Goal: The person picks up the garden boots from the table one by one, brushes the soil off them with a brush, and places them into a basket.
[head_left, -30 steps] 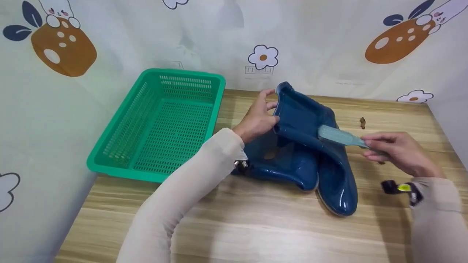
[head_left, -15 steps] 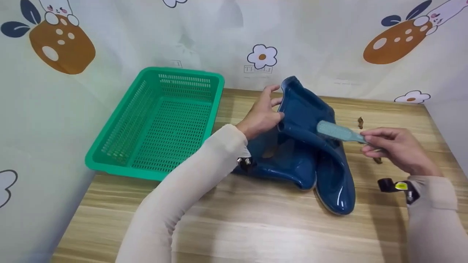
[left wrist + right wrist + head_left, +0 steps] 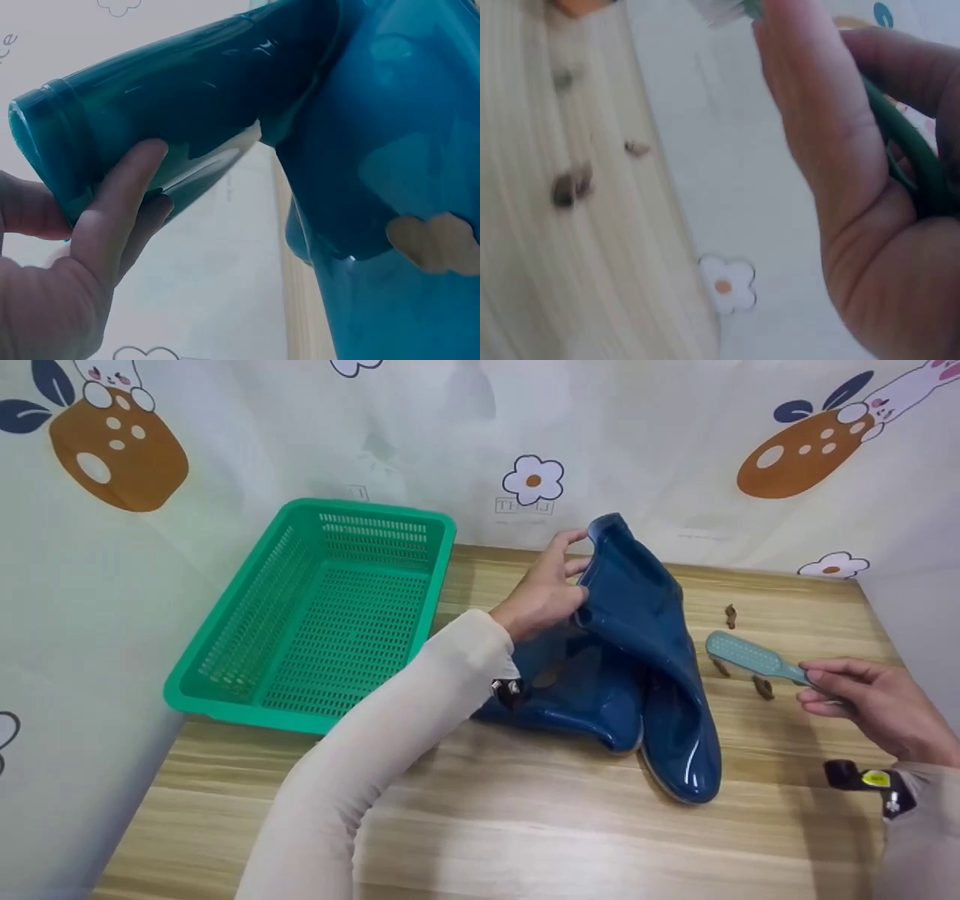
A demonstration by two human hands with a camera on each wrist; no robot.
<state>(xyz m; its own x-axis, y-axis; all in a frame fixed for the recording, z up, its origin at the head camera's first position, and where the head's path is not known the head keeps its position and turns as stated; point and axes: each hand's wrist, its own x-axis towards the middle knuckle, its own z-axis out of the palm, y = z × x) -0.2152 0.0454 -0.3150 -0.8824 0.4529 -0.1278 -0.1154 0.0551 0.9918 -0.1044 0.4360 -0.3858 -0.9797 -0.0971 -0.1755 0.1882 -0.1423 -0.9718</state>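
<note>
Two glossy dark-blue rubber boots lie together on the wooden table. My left hand (image 3: 541, 591) grips the top rim of the upper rubber boot (image 3: 637, 607), thumb on one side and fingers on the other, and tilts its shaft up. The other rubber boot (image 3: 585, 697) lies beneath, with a tan patch (image 3: 435, 244) on its surface. In my right hand (image 3: 874, 697), to the right of the boots, is the handle of a pale green scrub brush (image 3: 744, 654). Its bristles face down, away from the boot; whitish bristles show at the top of the right wrist view.
A green plastic basket (image 3: 174, 690) with slotted sides stands at the left, against the wall. Several brown crumbly bits, such as one dark clump (image 3: 763, 687), lie on the table (image 3: 570, 832) right of the boots. A patterned sheet (image 3: 637, 450) covers the wall behind.
The brush has left the upper boot's shaft and moved right and slightly toward me with my right hand. My left hand and the boot's top have shifted slightly right.
</note>
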